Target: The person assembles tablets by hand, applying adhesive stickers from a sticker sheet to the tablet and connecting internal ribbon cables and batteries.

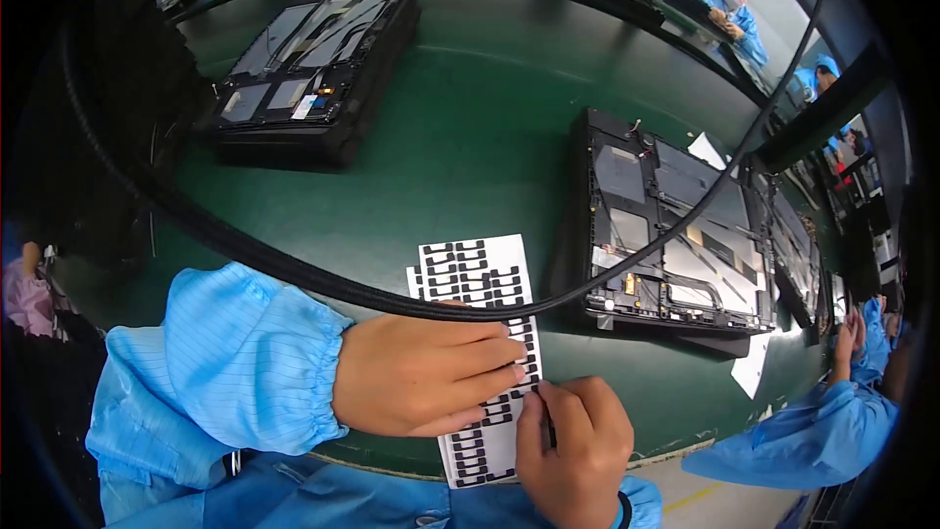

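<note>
A white sheet (502, 252) with rows of small black stickers lies on the green table, close to its front edge. My left hand (416, 372) rests flat across the middle of this sheet, fingers stretched to the right and slightly apart. At the sheet's right edge, beside those fingertips, my right hand (580, 451) is closed in a pinch. Something thin and dark shows between its thumb and fingers, too hidden to name. Part of a second sheet (414, 281) peeks out at the left of the first.
An open black device panel (676, 225) with grey battery cells lies right of the sheet; another stack of panels (313, 49) sits far left. A thick black cable (294, 269) arcs across the view, over my left hand. A co-worker's blue sleeve (803, 446) is at the right.
</note>
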